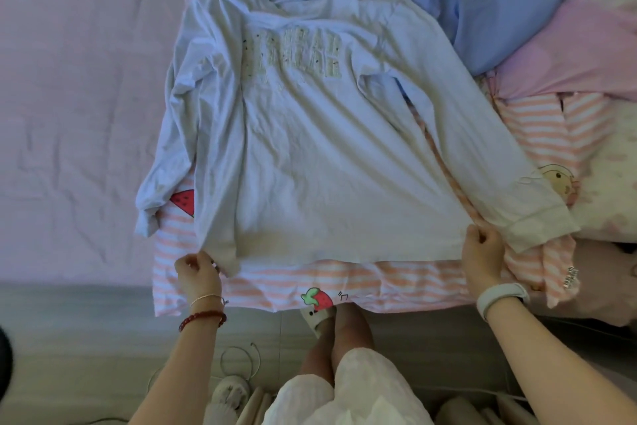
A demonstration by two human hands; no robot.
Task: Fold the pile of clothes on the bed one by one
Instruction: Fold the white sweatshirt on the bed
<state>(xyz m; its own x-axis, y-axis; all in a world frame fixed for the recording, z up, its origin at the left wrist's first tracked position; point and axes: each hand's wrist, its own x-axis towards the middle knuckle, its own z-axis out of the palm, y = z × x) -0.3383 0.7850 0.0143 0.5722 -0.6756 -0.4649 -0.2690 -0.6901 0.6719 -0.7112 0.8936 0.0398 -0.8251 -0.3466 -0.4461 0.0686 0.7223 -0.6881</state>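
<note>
hands first — our left hand and right hand each pinch a hem corner of the white long-sleeved shirt, spread face up on the striped blanket over the bed. smoothing looks done — next we'd fold a sleeve inward.

A white long-sleeved shirt lies spread flat, front up, pale block lettering across the chest, collar at the far end, hem at the near edge; its sleeves slant outward down both sides; it rests on a pink-and-white striped cloth printed with fruit; the pile of clothes, blue, pink and striped pieces, lies crumpled at the far right.
</note>
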